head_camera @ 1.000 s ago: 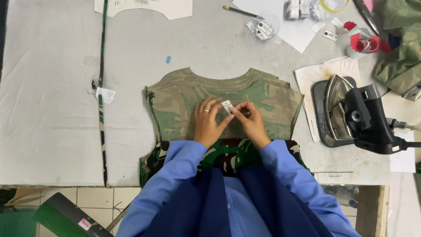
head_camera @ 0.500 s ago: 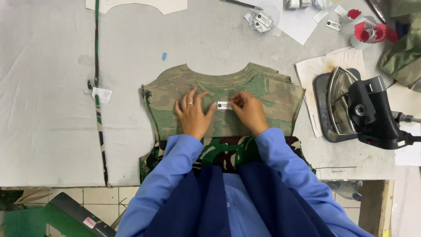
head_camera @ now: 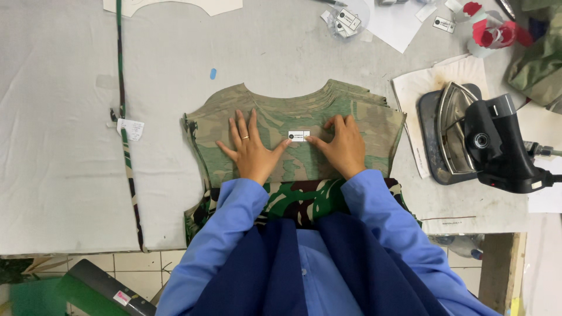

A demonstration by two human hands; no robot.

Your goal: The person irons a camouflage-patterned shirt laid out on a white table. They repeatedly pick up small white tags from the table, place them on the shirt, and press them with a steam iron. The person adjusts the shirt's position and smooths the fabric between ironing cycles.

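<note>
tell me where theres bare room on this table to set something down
Widest bare patch: the grey table left of the camouflage strip. A second lies between that strip and the stacked camouflage pieces, up toward the paper pattern. Crowded: the right side, with the iron, papers and red-and-white tape. Both hands, left and right, press flat by the small label.

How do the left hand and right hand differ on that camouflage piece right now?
The left hand lies flat with fingers spread wide on the camouflage fabric piece, while the right hand is arched with fingers bunched. The right hand's fingertips touch the small white label; of the left hand, only the thumb tip comes near it. The left hand wears a ring; none shows on the right. Both press on the same fabric, in blue sleeves.
</note>
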